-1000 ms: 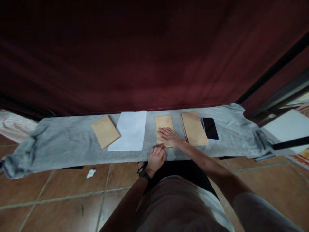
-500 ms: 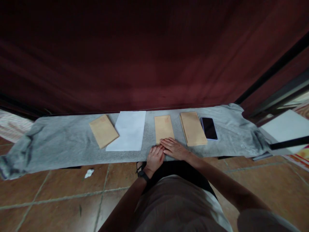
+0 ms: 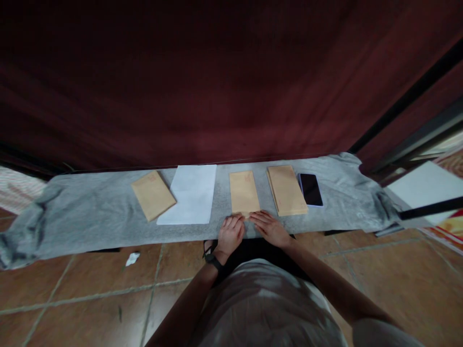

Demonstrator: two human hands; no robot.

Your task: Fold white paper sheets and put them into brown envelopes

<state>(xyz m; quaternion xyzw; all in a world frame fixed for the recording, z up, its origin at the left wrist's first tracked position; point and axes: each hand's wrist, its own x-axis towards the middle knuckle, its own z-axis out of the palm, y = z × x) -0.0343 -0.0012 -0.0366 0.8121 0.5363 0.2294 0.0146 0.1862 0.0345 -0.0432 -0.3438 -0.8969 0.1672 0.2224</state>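
A brown paper envelope (image 3: 245, 190) lies on the grey cloth in front of me, with a faint red print near its far end. Its near end, creased like a folded flap, is between my two hands. My left hand (image 3: 231, 234), with a dark watch on the wrist, has its curled fingers on the left corner of that end. On the right corner are the fingers of my right hand (image 3: 271, 229), held close together. Both thumbs are mostly hidden. To the right lies a stack of brown envelopes (image 3: 288, 190).
A narrow bench under grey cloth (image 3: 97, 207) runs across the view before a dark red curtain (image 3: 231, 96). White paper sheets (image 3: 193, 193) lie at left, partly under more brown envelopes (image 3: 154, 195). A phone (image 3: 311, 189) sits beside the right stack. Scrap paper (image 3: 132, 259) lies on the tiled floor.
My hands, overlapping at the envelope's near end before, have moved apart. The right hand has shifted right, and the creased end now shows between them.
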